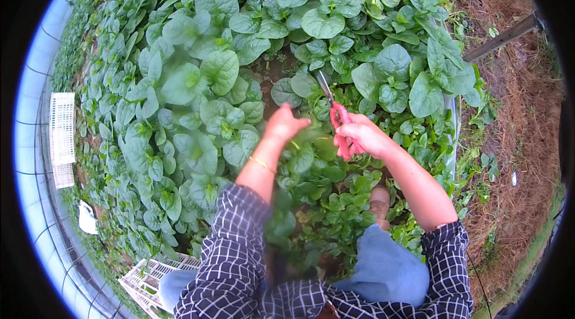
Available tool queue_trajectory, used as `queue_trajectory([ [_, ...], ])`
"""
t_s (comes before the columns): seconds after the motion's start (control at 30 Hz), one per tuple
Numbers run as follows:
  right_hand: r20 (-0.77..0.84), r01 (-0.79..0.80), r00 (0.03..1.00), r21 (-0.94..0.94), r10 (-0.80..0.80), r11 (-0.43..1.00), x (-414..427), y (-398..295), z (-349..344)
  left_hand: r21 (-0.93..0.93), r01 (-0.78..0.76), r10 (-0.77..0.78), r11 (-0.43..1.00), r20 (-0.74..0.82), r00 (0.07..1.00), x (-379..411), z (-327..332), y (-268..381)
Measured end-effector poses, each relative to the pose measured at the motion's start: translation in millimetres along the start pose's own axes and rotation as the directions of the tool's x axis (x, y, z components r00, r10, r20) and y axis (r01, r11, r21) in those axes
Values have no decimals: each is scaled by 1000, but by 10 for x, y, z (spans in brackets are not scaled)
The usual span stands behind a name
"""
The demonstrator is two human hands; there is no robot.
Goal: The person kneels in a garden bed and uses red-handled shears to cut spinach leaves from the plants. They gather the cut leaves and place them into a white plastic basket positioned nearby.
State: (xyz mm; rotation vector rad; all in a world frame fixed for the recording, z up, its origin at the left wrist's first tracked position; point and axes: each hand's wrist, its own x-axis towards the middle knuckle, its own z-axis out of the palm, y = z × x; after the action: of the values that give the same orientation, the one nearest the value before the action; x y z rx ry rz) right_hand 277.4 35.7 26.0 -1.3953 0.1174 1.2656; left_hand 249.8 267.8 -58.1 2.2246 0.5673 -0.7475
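Note:
My right hand [361, 137] grips red-handled garden snips [341, 123]. Their narrow metal blades point up and away, with the tips among the leaves of a broad-leaved green plant [303, 83]. To the left, my left hand [285, 123] is blurred, its thumb and forefinger spread with nothing visible between them. Just below that hand shows a short pale stem [295, 144], over low green leaves [301, 162]; I cannot tell whether it touches the palm. A patch of bare soil [267, 70] lies beyond the left hand.
Dense leafy plants [215, 72] fill the bed ahead and to the left. White plastic crates stand at far left [62, 135] and by my left leg [148, 274]. A wooden post [501, 38] leans over the straw-covered path [516, 139] at right. My shoe [380, 202] stands among low plants.

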Motion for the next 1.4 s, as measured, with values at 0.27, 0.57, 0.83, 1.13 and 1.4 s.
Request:
queue_trajectory([
  [0.27,45,-192,977,-255,210,948,281,16,66,-573,219,-152,789,163,975,12,94,-217],
  [0.57,-223,-63,973,-16,57,998,117,52,-86,-895,358,-307,268,273,912,281,5,-150],
  [0.83,-299,-74,952,8,73,997,-96,173,-484,-305,-361,319,881,-180,931,-512,380,554],
  [1.13,13,29,1000,-376,-26,926,-133,-367,-6,-43,-468,470,883,87,878,-217,1024,480],
  [1.4,-47,-227,972,63,230,972,204,-143,-559,-128,-471,465,873,-77,882,-592,574,297],
])
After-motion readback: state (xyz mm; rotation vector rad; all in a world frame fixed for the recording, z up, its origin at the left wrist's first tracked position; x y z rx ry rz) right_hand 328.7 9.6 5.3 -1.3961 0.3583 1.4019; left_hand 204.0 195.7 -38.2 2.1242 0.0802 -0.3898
